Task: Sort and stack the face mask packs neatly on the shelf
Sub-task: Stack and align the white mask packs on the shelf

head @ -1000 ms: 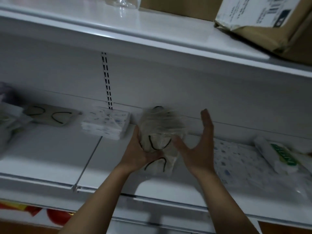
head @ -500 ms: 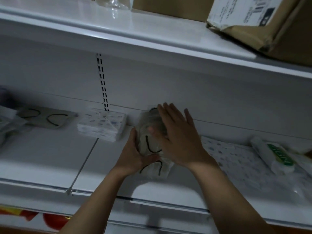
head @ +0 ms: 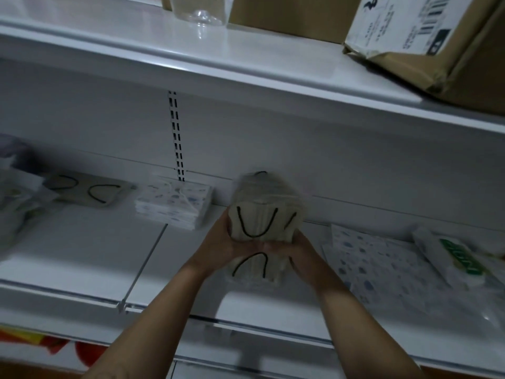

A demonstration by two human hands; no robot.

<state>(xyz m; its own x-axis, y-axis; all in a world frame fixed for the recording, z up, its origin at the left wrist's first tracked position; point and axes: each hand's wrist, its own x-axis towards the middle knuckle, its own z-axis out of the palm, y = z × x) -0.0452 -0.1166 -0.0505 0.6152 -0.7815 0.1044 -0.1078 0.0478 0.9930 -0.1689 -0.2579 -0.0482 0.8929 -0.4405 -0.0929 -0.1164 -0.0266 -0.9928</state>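
Observation:
A thick bundle of beige mask packs (head: 266,212) with black ear loops stands in the middle of the white shelf (head: 82,258). My left hand (head: 222,244) grips its left side and my right hand (head: 297,248) grips its right side, fingers meeting across the front. To the left lies a stack of white speckled mask packs (head: 175,205). Further left a single beige pack (head: 87,191) lies flat. Right of my hands, flat speckled packs (head: 382,261) cover the shelf, with a green-labelled white pack (head: 451,255) beyond them.
An upper shelf (head: 246,58) overhangs, carrying cardboard boxes (head: 426,42) and a clear plastic bottle (head: 200,12). Loose plastic-wrapped packs (head: 16,209) pile at the far left. A slotted upright (head: 176,135) runs down the back wall. Red items (head: 82,351) show below the shelf edge.
My right hand has come off the top of the beige bundle and now clasps its right side. Both hands squeeze the bundle together, and more of its front shows.

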